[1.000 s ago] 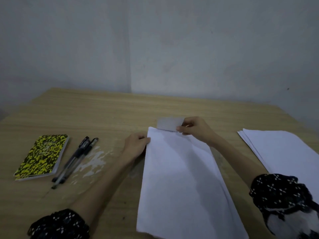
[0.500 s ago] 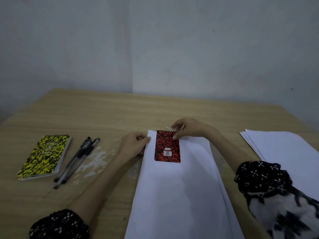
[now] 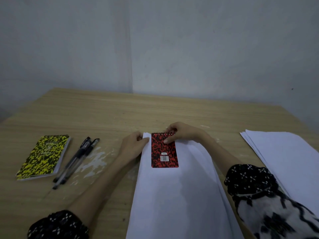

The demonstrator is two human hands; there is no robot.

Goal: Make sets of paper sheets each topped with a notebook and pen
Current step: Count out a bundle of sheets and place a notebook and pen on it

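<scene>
Red notebook (image 3: 164, 150) flat on paper sheets (image 3: 176, 195), long axis away, spiral far; right hand (image 3: 181, 133) pinching it.

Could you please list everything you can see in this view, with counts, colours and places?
red notebook: 1, red and black speckled, spiral edge at the far end, barcode showing, lying at the far end of the centre paper sheets
centre paper sheets: 1 stack, white, middle of the table, running toward the camera
spare paper stack: 1, white, fanned, right side of the table
yellow notebook: 1, yellow and black speckled, left side of the table
pens: 2, black and clear, side by side just right of the yellow notebook
table: 1, light wood, with a worn pale patch near the pens
wall: grey, behind the table
left hand: holds the left far corner of the centre sheets
right hand: fingers on the red notebook's spiral end
</scene>
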